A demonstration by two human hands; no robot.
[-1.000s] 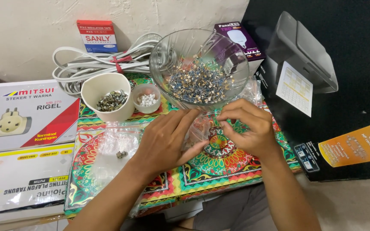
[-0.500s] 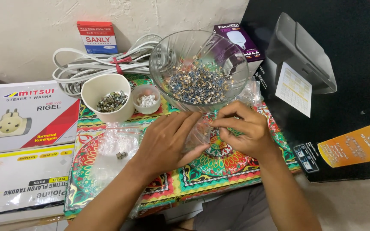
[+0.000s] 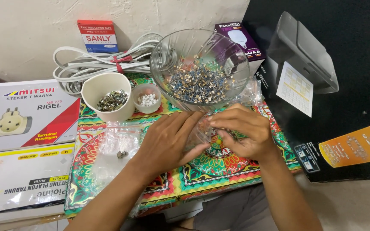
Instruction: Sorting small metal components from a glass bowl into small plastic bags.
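Note:
My left hand [image 3: 170, 141] and my right hand [image 3: 240, 130] meet over a colourful patterned mat [image 3: 103, 128]. Together they pinch a small clear plastic bag [image 3: 200, 130] that shows between the fingers. Just beyond the hands stands a large glass bowl [image 3: 200, 68] heaped with several small metal and blue parts. What lies inside the bag is hidden by my fingers.
A cream cup [image 3: 108, 100] of metal bits and a small cup [image 3: 147, 98] of white bits stand left of the bowl. Loose clear bags [image 3: 116, 143] lie beside my left hand. White cable [image 3: 103, 64], cardboard boxes [image 3: 22, 115] and a dark printer [image 3: 305, 55] ring the mat.
Both hands have shifted slightly on the small bag, the right-hand fingers sliding left along its top edge. Everything else stays put.

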